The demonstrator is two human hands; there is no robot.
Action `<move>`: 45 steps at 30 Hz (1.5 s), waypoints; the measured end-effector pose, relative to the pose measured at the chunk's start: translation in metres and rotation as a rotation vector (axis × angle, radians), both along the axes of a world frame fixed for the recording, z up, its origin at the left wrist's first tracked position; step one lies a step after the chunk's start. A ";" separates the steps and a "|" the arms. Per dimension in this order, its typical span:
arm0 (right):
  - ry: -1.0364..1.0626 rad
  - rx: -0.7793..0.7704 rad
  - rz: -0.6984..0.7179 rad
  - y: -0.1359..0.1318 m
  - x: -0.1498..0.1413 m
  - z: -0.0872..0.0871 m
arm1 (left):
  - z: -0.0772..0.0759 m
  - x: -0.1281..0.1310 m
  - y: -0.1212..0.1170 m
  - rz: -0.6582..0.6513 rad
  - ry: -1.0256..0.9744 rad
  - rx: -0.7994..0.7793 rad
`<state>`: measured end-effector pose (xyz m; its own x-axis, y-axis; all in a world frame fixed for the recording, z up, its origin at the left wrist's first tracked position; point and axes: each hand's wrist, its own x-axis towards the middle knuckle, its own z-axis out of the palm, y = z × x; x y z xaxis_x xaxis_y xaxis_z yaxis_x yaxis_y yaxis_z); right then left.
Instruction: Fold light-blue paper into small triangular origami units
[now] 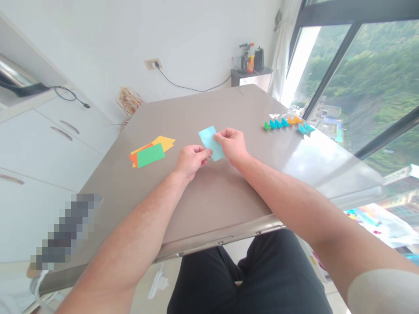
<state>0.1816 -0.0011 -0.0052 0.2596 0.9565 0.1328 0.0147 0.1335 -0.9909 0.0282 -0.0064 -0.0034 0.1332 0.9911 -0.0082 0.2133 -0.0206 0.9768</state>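
Note:
A light blue sheet of paper (pixel 208 137) is held up between my two hands over the middle of the table. My left hand (pixel 193 160) pinches its lower left edge between thumb and fingers. On the right side, my right hand (pixel 231 144) grips the same sheet, thumb lying on its face. To the left lie loose coloured sheets: a green sheet (pixel 150 155) on top, with an orange sheet (pixel 133 160) and yellow sheets (pixel 165 141) partly under it. Small folded paper boats (pixel 277 123) in green, blue and orange stand in a row at the right.
The brown table (pixel 203 205) fills the middle, its front edge by my legs. A window (pixel 356 78) borders the right side. Beyond the far edge, a small cabinet (pixel 252 78) carries a kettle (pixel 259 58) and a bottle (pixel 250 61). A pixelated dark patch (pixel 65 231) covers the left edge.

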 end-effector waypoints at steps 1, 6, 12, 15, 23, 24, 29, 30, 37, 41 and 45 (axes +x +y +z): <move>-0.001 -0.004 0.002 0.000 0.000 0.000 | 0.000 0.000 0.000 -0.001 0.013 -0.001; 0.011 -0.002 0.006 0.002 0.000 0.000 | 0.000 0.000 -0.001 -0.039 0.059 0.012; 0.016 0.001 -0.027 0.005 0.004 0.000 | -0.004 -0.003 -0.002 -0.128 0.117 -0.018; 0.044 0.003 -0.042 0.006 0.006 0.001 | -0.004 -0.001 -0.003 -0.136 0.084 -0.006; 0.078 0.027 -0.047 0.004 0.004 0.001 | -0.003 0.000 -0.002 -0.141 0.072 0.019; 0.074 0.027 -0.046 0.004 0.004 0.001 | -0.003 0.000 -0.002 -0.136 0.057 0.021; 0.057 0.035 -0.002 0.003 -0.001 -0.002 | -0.003 0.005 0.002 0.032 -0.132 0.085; 0.059 0.039 0.008 0.002 -0.002 -0.002 | -0.003 0.005 0.003 0.068 -0.164 0.089; -0.016 -0.014 0.155 -0.004 -0.006 0.001 | -0.005 0.001 0.012 0.280 -0.179 0.166; -0.066 -0.066 0.239 -0.005 -0.001 0.000 | -0.007 -0.006 0.016 0.284 -0.080 0.251; -0.099 -0.017 0.251 -0.006 0.006 -0.002 | -0.006 -0.014 0.016 0.097 0.145 0.290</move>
